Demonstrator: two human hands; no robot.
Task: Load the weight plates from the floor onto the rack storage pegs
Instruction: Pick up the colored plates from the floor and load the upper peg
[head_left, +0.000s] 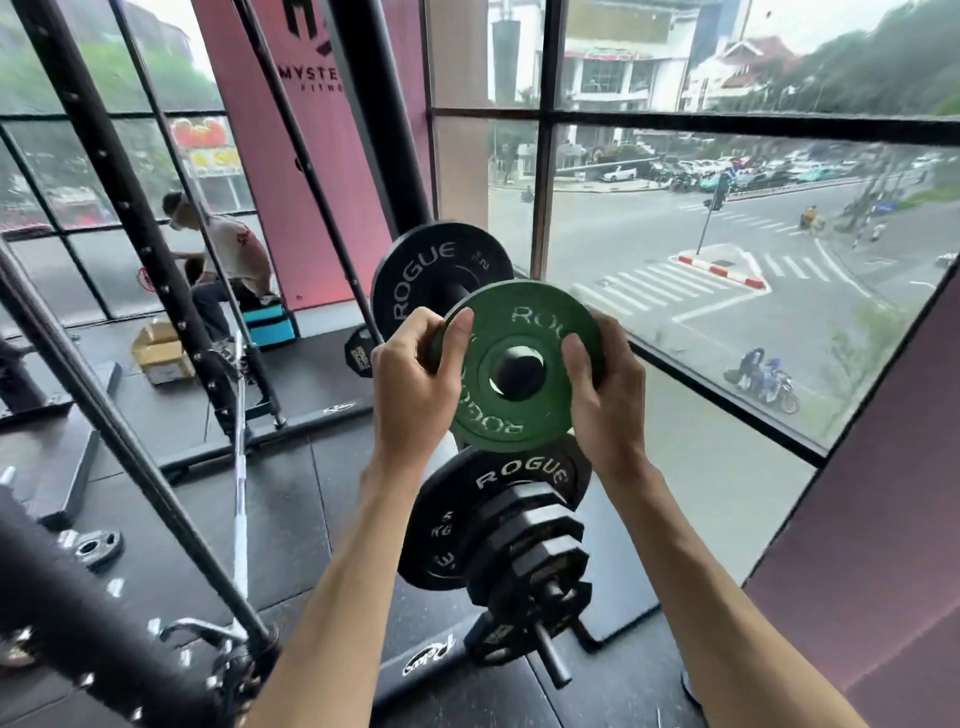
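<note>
Both hands grasp green plate (519, 366) by its edges: left hand (415, 387), right hand (605, 395). Plate raised, just near of black plate (441, 275), above loaded lower peg (553, 662).

1. The left hand (415, 387) and right hand (605, 402) cover parts of the rim of the green plate (483, 418) from us.
2. We cannot tell whether the dark shape (519, 371) in its hole is a peg.
3. It hides the lower right of the black plate (415, 275) behind.
4. A post (387, 130) cuts short the lettering on the banner (306, 156).
5. We cannot read the blurred floor plate (97, 546).
</note>
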